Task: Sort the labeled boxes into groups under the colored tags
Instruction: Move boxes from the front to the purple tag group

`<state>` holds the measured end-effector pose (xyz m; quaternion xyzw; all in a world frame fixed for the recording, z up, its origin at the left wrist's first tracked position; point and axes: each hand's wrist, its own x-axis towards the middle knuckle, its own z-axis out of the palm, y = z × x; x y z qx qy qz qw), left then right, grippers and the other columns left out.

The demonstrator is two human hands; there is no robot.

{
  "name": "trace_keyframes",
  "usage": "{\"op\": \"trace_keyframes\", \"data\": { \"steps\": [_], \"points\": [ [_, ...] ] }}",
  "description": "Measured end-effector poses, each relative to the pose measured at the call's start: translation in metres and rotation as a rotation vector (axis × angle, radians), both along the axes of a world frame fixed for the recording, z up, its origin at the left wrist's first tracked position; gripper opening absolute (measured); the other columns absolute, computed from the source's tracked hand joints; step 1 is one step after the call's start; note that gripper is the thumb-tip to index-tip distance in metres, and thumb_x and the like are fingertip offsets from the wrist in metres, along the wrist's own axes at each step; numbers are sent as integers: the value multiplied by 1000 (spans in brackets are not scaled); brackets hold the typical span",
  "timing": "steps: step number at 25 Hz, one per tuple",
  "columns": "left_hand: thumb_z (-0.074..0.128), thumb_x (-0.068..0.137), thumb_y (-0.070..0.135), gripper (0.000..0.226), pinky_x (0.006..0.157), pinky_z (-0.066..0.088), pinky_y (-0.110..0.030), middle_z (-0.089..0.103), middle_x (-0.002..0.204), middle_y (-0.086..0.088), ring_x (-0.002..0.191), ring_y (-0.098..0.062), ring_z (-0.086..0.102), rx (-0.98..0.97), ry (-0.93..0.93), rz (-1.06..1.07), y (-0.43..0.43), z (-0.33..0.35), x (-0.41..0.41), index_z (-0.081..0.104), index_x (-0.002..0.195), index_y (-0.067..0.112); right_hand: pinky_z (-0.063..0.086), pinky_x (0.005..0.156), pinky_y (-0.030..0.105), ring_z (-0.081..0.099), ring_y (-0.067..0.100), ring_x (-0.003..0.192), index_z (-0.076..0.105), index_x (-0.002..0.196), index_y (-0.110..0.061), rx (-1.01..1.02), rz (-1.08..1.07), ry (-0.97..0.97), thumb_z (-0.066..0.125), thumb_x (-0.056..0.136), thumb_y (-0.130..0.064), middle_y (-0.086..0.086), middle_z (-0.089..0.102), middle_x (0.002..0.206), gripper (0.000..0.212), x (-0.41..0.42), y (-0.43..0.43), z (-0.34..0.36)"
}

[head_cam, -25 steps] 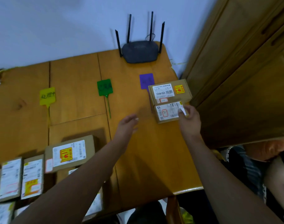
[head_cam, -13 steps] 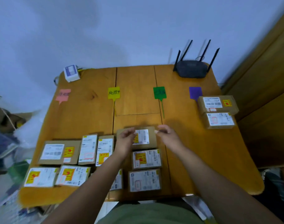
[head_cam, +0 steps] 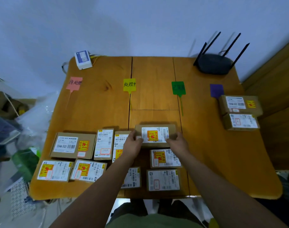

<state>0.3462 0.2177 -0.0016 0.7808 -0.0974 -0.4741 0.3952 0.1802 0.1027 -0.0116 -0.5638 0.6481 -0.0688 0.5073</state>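
A brown cardboard box with a white and yellow label (head_cam: pixel 155 134) is held at the table's middle, my left hand (head_cam: pixel 133 144) on its left end and my right hand (head_cam: pixel 178 143) on its right end. Across the far half lie a pink tag (head_cam: pixel 74 83), a yellow tag (head_cam: pixel 129 84), a green tag (head_cam: pixel 178 88) and a purple tag (head_cam: pixel 216 90). Two labeled boxes (head_cam: pixel 240 105) (head_cam: pixel 241 121) lie below the purple tag. Several labeled boxes fill the near left of the wooden table (head_cam: pixel 214 153), among them a large one (head_cam: pixel 73 145).
A black router (head_cam: pixel 214 63) with antennas stands at the far right corner, a small white device (head_cam: pixel 83 59) at the far left corner. Bags and clutter (head_cam: pixel 22 122) lie on the floor to the left. A wooden cabinet (head_cam: pixel 278 76) stands to the right.
My right hand left the small box below the purple tag. Both hands came back to the middle and closed on the ends of the box with the yellow label. The view swung left.
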Motion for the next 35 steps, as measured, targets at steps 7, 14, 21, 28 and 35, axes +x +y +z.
{"op": "trace_keyframes", "data": {
  "steps": [7,14,21,28,35],
  "points": [
    [69,95,16,77,90,57,-47,62,142,-14,123,-34,64,-118,46,215,1,50,3,30,161,22,55,93,32,55,16,121,53,143,-32,-195,-14,-237,70,94,-24,-2,51,144,52,4,-24,58],
    [70,95,10,44,85,64,-42,74,110,-31,98,-42,75,-502,352,319,16,176,-15,50,134,14,56,90,21,63,-1,114,62,135,-36,-527,377,-543,58,102,-14,-7,62,134,40,51,-69,244],
    [62,101,12,35,77,66,-42,74,100,-37,93,-45,77,-658,376,311,25,217,-26,46,131,4,57,90,26,65,3,101,61,138,-24,-532,643,-444,55,103,-10,-9,66,119,39,75,-81,325],
    [66,99,16,40,70,66,-35,76,98,-33,90,-41,78,-678,354,310,34,219,-20,49,131,1,55,72,9,67,-9,90,61,137,-32,-520,626,-427,56,103,-16,-20,67,110,38,77,-83,325],
    [66,98,28,29,76,58,-37,73,102,-9,101,-29,67,-633,93,277,6,235,19,69,122,12,62,90,36,73,17,107,63,134,-28,-454,358,-563,65,99,-16,1,72,122,38,54,-95,323]
  ]
}}
